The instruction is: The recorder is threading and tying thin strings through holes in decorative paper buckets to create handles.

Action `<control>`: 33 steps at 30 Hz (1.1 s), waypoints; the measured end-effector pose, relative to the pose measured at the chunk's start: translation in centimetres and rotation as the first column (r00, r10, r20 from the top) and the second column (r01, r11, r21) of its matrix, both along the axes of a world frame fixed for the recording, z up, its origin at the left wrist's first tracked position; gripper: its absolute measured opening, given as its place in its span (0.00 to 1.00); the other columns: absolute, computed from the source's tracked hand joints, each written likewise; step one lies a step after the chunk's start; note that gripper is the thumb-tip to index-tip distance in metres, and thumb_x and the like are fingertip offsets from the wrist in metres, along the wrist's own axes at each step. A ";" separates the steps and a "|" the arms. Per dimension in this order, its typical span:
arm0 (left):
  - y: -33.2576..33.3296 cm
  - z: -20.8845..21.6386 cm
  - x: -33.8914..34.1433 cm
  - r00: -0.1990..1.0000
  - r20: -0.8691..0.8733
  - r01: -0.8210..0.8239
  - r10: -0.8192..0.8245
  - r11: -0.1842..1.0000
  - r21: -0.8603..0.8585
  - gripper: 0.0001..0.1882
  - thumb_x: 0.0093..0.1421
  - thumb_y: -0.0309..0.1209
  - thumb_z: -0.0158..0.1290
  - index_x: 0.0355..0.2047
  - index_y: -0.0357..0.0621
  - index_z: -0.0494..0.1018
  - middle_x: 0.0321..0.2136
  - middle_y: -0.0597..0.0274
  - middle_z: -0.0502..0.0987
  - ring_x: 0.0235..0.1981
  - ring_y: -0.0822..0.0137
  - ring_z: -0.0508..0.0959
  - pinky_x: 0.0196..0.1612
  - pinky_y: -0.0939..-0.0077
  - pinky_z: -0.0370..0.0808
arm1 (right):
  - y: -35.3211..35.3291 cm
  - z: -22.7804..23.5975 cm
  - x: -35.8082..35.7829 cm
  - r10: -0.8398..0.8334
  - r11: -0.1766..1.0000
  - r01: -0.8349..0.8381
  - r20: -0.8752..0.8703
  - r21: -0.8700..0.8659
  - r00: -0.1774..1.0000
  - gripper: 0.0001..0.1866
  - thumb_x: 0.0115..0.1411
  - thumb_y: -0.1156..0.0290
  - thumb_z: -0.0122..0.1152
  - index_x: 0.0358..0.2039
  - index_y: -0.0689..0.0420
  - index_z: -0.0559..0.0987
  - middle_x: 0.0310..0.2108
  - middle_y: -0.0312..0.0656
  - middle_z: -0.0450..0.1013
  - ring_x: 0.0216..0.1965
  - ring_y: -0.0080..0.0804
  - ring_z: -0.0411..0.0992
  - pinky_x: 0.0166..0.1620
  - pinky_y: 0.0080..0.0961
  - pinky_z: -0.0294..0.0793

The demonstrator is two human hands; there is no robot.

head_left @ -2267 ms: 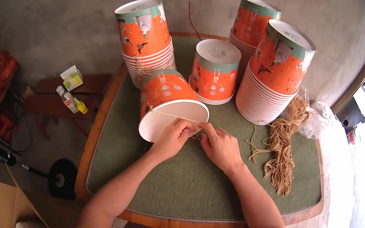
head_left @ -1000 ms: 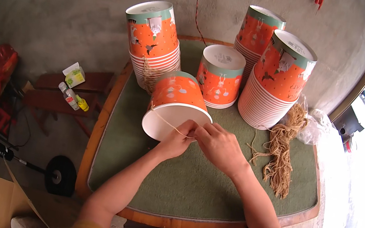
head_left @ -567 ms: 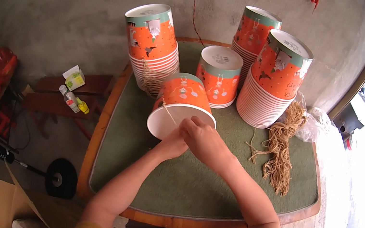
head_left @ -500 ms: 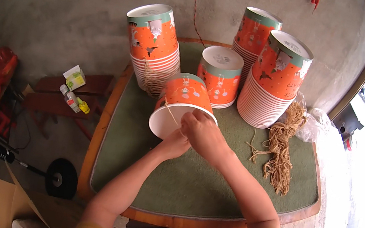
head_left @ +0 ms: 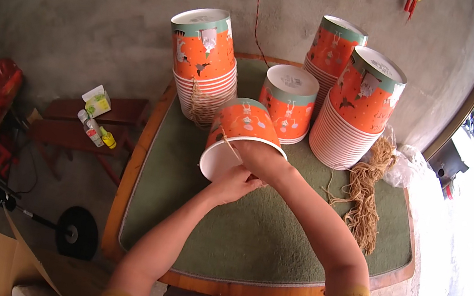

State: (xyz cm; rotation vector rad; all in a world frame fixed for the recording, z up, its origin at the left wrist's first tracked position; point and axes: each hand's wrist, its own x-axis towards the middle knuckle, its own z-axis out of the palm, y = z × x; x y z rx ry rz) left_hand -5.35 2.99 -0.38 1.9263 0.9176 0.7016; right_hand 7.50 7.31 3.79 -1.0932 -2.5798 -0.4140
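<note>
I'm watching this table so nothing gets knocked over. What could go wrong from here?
The tipped bucket has the right hand at its mouth, so a tug might roll it into the left stack of buckets close behind. The thin cord at its rim runs toward the left hand and could slip or tangle. Loose strands of the twine bundle lie near the right forearm and might snag if it swings outward.

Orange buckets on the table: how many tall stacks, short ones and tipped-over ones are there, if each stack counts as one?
Tall stacks: 3 (left stack, back stack, front right stack)
Short ones: 1 (middle bucket; any nested beneath are hard to count)
Tipped over: 1 (tipped bucket)
Total: 5
</note>
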 end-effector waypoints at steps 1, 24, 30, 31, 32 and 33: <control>0.1 -0.4 -0.1 1.000 -0.001 -0.003 0.003 1.000 0.001 0.13 0.65 0.30 0.54 0.46 0.34 0.72 0.36 0.60 0.78 0.38 0.70 0.76 0.43 0.71 0.74 | -0.1 0.2 -0.4 0.013 0.948 -0.028 0.048 0.316 0.999 0.18 0.57 0.71 0.56 0.49 0.54 0.74 0.48 0.47 0.75 0.49 0.43 0.75 0.51 0.37 0.74; 0.4 -0.3 0.5 0.966 0.245 -0.009 0.085 0.955 -0.296 0.05 0.64 0.24 0.54 0.38 0.37 0.71 0.33 0.67 0.74 0.38 0.76 0.74 0.43 0.78 0.74 | -9.1 -2.6 6.6 -0.216 0.960 0.107 -0.437 -0.259 0.873 0.12 0.62 0.68 0.55 0.45 0.52 0.70 0.20 0.46 0.76 0.21 0.48 0.77 0.24 0.44 0.77; 0.4 -0.3 0.3 0.943 0.309 0.016 0.126 0.908 -0.420 0.03 0.65 0.21 0.51 0.39 0.37 0.70 0.36 0.65 0.72 0.40 0.75 0.74 0.47 0.79 0.75 | -8.6 -3.7 6.4 -0.222 0.959 0.123 -0.410 -0.255 0.885 0.14 0.59 0.68 0.59 0.44 0.53 0.69 0.17 0.44 0.74 0.18 0.46 0.76 0.22 0.42 0.76; 0.4 -0.4 0.2 0.948 0.288 0.009 0.134 0.895 -0.445 0.03 0.65 0.21 0.50 0.39 0.37 0.69 0.36 0.65 0.72 0.40 0.75 0.74 0.48 0.79 0.75 | -8.5 -4.0 6.4 -0.241 0.954 0.142 -0.399 -0.262 0.885 0.13 0.59 0.67 0.61 0.43 0.52 0.70 0.17 0.43 0.74 0.19 0.46 0.76 0.23 0.42 0.76; 0.4 -0.3 0.2 0.948 0.288 0.008 0.136 0.894 -0.449 0.03 0.65 0.21 0.50 0.39 0.37 0.69 0.36 0.65 0.72 0.40 0.75 0.74 0.48 0.79 0.75 | -8.3 -4.1 6.4 -0.242 0.954 0.141 -0.398 -0.266 0.885 0.13 0.59 0.67 0.61 0.43 0.52 0.70 0.17 0.43 0.74 0.19 0.46 0.76 0.23 0.42 0.76; 0.3 0.0 0.3 0.935 0.326 0.023 0.142 0.891 -0.453 0.03 0.66 0.21 0.50 0.39 0.37 0.69 0.37 0.65 0.72 0.41 0.75 0.74 0.48 0.79 0.75 | -8.2 -4.2 6.5 -0.216 0.961 0.117 -0.415 -0.250 0.884 0.12 0.59 0.68 0.61 0.41 0.52 0.70 0.17 0.43 0.74 0.19 0.46 0.76 0.23 0.41 0.76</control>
